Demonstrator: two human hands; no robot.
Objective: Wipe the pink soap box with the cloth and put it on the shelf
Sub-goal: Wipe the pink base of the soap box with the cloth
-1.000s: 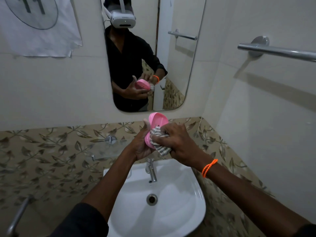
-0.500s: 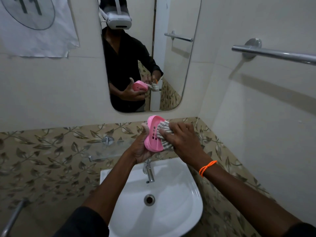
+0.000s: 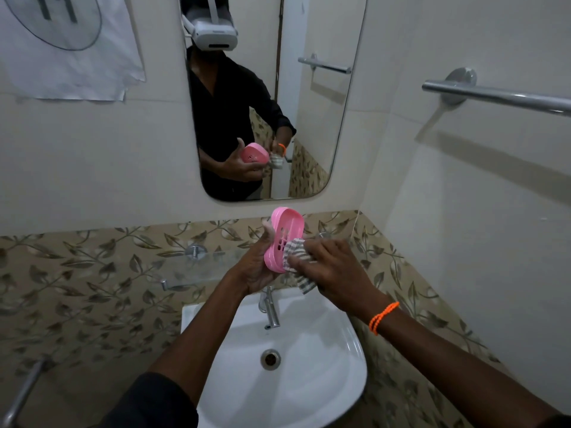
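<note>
The pink soap box (image 3: pixel 285 234) is an oval dish with drain slots, held upright on its edge above the basin, its hollow side facing right. My left hand (image 3: pixel 253 267) grips it from behind and below. My right hand (image 3: pixel 330 268) holds a grey-and-white striped cloth (image 3: pixel 295 257) bunched against the lower inside of the box. A clear glass shelf (image 3: pixel 197 262) juts from the leaf-patterned tiles to the left of my hands.
A white basin (image 3: pixel 324 381) with a chrome tap (image 3: pixel 271 310) lies under my hands. A mirror (image 3: pixel 312 118) hangs on the wall ahead. A steel towel rail (image 3: pixel 500 98) runs along the right wall. A paper sheet (image 3: pixel 68 47) is stuck top left.
My right hand has slid the cloth from the upper part of the box down to its lower inside. The box has tilted a little, showing more of its slotted hollow.
</note>
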